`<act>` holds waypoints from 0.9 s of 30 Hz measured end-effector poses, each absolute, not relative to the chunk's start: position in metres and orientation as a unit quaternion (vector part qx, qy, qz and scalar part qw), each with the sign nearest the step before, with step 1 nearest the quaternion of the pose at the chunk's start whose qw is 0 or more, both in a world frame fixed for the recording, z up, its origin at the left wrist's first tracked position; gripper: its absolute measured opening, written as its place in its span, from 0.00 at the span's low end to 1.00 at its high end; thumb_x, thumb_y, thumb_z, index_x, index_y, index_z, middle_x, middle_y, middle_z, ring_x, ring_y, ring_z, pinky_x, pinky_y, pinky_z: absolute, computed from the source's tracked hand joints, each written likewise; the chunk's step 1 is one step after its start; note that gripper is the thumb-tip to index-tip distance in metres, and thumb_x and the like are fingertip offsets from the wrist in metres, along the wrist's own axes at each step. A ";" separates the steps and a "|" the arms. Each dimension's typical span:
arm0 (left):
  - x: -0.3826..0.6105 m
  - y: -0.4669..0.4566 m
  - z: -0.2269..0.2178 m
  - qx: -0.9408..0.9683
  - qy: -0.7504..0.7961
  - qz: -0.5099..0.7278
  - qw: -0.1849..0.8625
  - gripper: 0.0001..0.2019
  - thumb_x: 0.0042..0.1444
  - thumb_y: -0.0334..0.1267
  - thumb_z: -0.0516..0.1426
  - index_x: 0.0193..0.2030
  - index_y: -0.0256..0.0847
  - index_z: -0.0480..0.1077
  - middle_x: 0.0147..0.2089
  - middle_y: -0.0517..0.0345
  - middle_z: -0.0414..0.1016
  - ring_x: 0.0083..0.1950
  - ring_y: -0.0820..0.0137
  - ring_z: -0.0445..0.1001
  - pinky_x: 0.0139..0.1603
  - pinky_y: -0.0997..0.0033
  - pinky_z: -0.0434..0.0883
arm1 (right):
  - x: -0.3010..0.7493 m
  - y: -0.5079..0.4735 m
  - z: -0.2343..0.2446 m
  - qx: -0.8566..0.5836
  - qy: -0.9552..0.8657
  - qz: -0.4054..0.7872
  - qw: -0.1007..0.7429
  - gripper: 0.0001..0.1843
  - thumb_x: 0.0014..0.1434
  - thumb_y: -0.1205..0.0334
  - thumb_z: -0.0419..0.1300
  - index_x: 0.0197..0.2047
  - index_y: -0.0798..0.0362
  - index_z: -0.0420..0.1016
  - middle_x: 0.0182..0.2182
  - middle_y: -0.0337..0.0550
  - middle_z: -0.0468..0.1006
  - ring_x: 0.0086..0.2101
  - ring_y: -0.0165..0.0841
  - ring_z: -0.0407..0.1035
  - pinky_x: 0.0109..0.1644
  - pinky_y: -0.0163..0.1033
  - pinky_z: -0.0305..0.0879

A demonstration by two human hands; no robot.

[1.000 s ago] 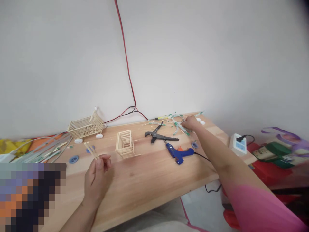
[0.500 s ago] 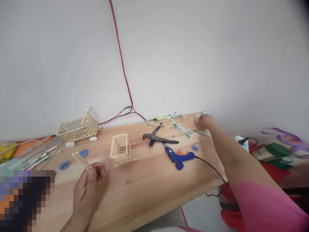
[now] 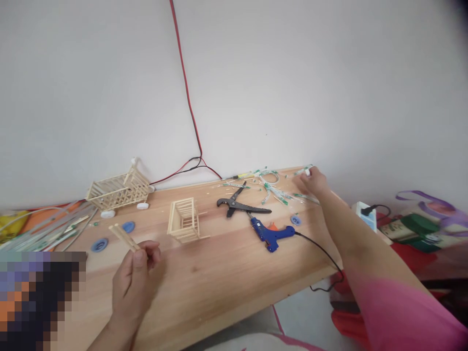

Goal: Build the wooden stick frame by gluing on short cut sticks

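Head view. The left hand (image 3: 133, 273) has its grip clamped, thumb against fingers, on the near ends of two pale wooden sticks (image 3: 123, 237). They are held side by side just above the light wooden counter (image 3: 226, 273), and their free ends slant up and away to the left of the grip. Pinching them at one end probably keeps the pair aligned and most of its length exposed.

The right hand (image 3: 310, 180) is stretched to the counter's far corner, fingertips at a small white round cap (image 3: 307, 171); whether that grip has closed on it cannot be told. Clear-and-green plastic wrappers (image 3: 272, 190) lie just left of this grip.

Between the two grips lie an open box frame of wooden sticks (image 3: 184, 220), black-handled cutting pliers (image 3: 239, 205) and a blue hot-glue gun (image 3: 270, 234), which lies on its side with its black cord trailing off the near edge. Beyond the left grip stands a wooden-stick cart on white wheels (image 3: 119, 187), against the wall, with flat blue round caps (image 3: 99, 244) nearer.

No brand, label or writing can be read.
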State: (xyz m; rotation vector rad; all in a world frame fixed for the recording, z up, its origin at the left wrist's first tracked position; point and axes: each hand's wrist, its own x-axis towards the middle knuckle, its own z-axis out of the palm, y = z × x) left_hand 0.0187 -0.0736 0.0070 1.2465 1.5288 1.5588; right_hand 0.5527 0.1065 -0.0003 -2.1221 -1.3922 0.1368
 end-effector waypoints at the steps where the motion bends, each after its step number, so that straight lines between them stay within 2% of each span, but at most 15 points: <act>1: 0.019 -0.074 0.008 0.473 0.578 0.589 0.309 0.18 0.57 0.54 0.51 0.36 0.41 0.70 0.28 0.59 0.67 0.32 0.71 0.66 0.32 0.75 0.65 | 0.550 0.101 0.004 -0.788 -0.517 0.070 0.326 0.09 0.59 0.54 0.48 0.37 0.50 0.60 0.28 0.44 0.69 0.31 0.39 0.67 0.34 0.42 0.63; 4: 0.020 -0.076 0.010 0.478 0.578 0.582 0.314 0.18 0.58 0.54 0.51 0.36 0.41 0.70 0.28 0.59 0.67 0.32 0.71 0.66 0.32 0.75 0.65 | 0.540 0.081 0.015 -0.743 -0.517 0.143 0.401 0.10 0.62 0.54 0.41 0.37 0.48 0.58 0.26 0.41 0.68 0.27 0.34 0.65 0.26 0.37 0.62; 6: 0.020 -0.077 0.011 0.486 0.573 0.580 0.316 0.17 0.59 0.53 0.50 0.36 0.41 0.70 0.28 0.60 0.66 0.32 0.72 0.65 0.32 0.75 0.64 | 0.529 0.065 0.019 -0.710 -0.524 0.191 0.429 0.13 0.62 0.52 0.39 0.35 0.49 0.58 0.25 0.41 0.68 0.26 0.33 0.65 0.22 0.34 0.59; 12: 0.016 -0.078 0.006 0.502 0.564 0.575 0.316 0.16 0.60 0.51 0.50 0.38 0.41 0.70 0.29 0.60 0.67 0.32 0.72 0.65 0.32 0.75 0.64 | 0.494 0.020 0.014 -0.662 -0.546 0.264 0.440 0.19 0.60 0.43 0.40 0.30 0.49 0.56 0.24 0.40 0.67 0.24 0.31 0.64 0.18 0.31 0.55; 16: 0.015 -0.079 0.006 0.509 0.557 0.576 0.315 0.16 0.60 0.51 0.49 0.38 0.41 0.69 0.29 0.61 0.67 0.31 0.72 0.64 0.32 0.75 0.64 | 0.478 -0.001 0.018 -0.670 -0.584 0.260 0.378 0.16 0.58 0.45 0.50 0.29 0.49 0.58 0.22 0.36 0.66 0.21 0.30 0.63 0.21 0.32 0.56; 18: 0.015 -0.080 0.007 0.511 0.551 0.580 0.315 0.17 0.60 0.52 0.49 0.38 0.41 0.69 0.29 0.61 0.66 0.31 0.72 0.64 0.32 0.74 0.63 | 0.472 -0.011 0.022 -0.677 -0.645 0.203 0.292 0.14 0.56 0.48 0.54 0.29 0.49 0.59 0.21 0.35 0.66 0.22 0.30 0.62 0.26 0.33 0.58; 21: 0.015 -0.082 0.009 0.511 0.545 0.585 0.316 0.17 0.61 0.52 0.48 0.38 0.41 0.69 0.28 0.61 0.66 0.30 0.72 0.64 0.31 0.74 0.63 | 0.462 -0.023 0.023 -0.665 -0.721 0.099 0.168 0.13 0.56 0.51 0.54 0.28 0.50 0.59 0.24 0.37 0.68 0.26 0.32 0.63 0.31 0.35 0.57; 27: 0.015 -0.083 0.009 0.526 0.542 0.575 0.314 0.17 0.61 0.53 0.48 0.38 0.41 0.68 0.29 0.60 0.65 0.32 0.72 0.64 0.33 0.74 0.64 | 0.455 -0.028 0.017 -0.673 -0.732 0.039 0.097 0.11 0.54 0.52 0.56 0.29 0.50 0.63 0.32 0.44 0.71 0.30 0.34 0.64 0.35 0.36 0.57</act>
